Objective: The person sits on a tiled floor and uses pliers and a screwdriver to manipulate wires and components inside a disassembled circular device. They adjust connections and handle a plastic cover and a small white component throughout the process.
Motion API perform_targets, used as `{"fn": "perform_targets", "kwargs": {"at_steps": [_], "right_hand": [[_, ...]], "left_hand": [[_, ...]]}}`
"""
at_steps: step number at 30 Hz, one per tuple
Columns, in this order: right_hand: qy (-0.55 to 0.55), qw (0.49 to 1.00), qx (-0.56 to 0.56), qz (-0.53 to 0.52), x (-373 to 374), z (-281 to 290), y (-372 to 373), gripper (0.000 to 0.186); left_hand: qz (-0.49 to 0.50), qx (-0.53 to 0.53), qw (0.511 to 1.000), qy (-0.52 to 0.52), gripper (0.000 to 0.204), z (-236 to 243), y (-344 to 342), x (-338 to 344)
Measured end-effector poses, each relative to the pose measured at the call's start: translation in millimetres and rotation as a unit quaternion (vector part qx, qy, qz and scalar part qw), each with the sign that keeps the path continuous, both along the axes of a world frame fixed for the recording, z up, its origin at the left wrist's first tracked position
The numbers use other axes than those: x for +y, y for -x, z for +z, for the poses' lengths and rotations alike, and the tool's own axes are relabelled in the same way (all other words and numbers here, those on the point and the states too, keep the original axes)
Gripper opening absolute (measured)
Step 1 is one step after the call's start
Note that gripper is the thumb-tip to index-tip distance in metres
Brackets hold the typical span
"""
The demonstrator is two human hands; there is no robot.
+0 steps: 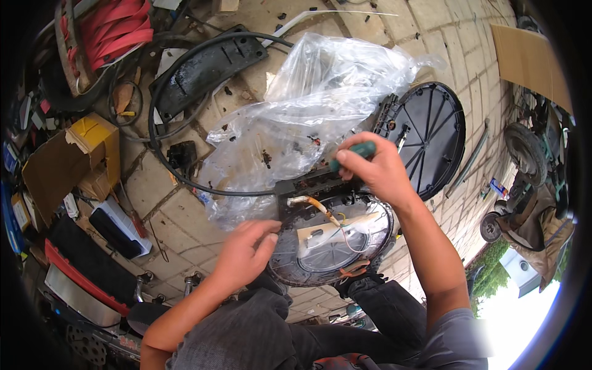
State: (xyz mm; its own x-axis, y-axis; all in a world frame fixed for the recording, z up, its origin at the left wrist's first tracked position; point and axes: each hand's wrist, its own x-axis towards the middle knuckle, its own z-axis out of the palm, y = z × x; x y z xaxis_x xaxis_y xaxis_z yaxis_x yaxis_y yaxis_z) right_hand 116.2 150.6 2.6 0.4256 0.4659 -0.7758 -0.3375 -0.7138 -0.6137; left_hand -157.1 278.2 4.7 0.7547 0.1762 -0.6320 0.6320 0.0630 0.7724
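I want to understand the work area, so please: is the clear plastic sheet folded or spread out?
Spread out, but wrinkled: the clear plastic sheet lies loosely over a broad patch of paving beyond the left hand.

- the floor (475, 61) was paved in pale blocks, with dark bits (282, 16) strewn about
- a clear sheet (345, 65) lay crumpled across the middle
- a black plate (213, 74) lay upper left, a hose (246, 193) looping past it
- a round black shell (435, 132) lay at right, a thin strip (474, 160) near it
- a yellow-brown box (102, 135) sat at left
- a wired disc (287, 259) sat nearer
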Motion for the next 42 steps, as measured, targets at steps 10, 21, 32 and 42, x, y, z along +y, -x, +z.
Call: {"fn": "perform_targets", "kwargs": {"at_steps": [10, 21, 32, 42], "right_hand": [[-0.022, 0.999, 0.048, -0.015, 7, -1, 6, 0.016], [-0.082, 0.992, -0.092, 0.0, -1, 6, 25, 0.016], [-0.096, 0.974, -0.206, -0.019, 1, 12, 35, 0.015], [-0.001, 0.973, -0.227, 0.046, 21, 27, 21, 0.017]], "left_hand": [[-0.003, -0.003, 1.0, 0.004, 0.022, -1, 0, -1], [0.002, 0.008, 1.0, 0.008, 0.021, 1, -2, 0], [-0.004, 0.003, 1.0, 0.005, 0.022, 0, -2, -1], [-0.003, 0.005, 1.0, 0.012, 0.022, -1, -1, -1]]}}
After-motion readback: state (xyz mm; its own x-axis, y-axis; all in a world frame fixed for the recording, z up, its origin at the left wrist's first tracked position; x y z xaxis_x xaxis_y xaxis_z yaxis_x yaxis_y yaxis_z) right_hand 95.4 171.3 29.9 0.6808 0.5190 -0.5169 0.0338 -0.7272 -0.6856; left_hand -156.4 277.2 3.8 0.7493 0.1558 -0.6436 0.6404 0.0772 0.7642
